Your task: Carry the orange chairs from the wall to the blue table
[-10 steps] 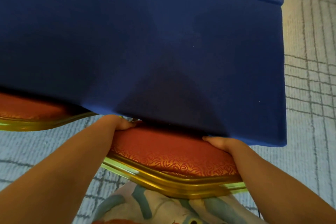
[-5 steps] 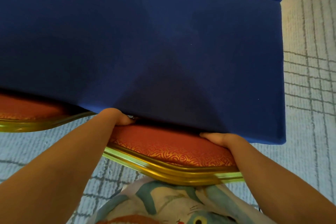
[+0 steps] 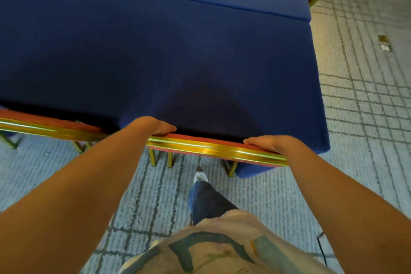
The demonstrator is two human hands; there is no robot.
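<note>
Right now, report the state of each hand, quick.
Left hand: fingers curled over the top back rail of the orange chair, holding it.
Right hand: holding the same rail, further along.

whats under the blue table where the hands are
An orange chair, pushed in: only its gold-framed edge, gripped by the left hand and right hand, and gold legs show. The blue table's cloth covers the rest. A second orange chair sits left.

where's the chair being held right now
Head view, lower centre: the orange chair against the blue table's near edge, left hand and right hand on its backrest, second chair to its left.
</note>
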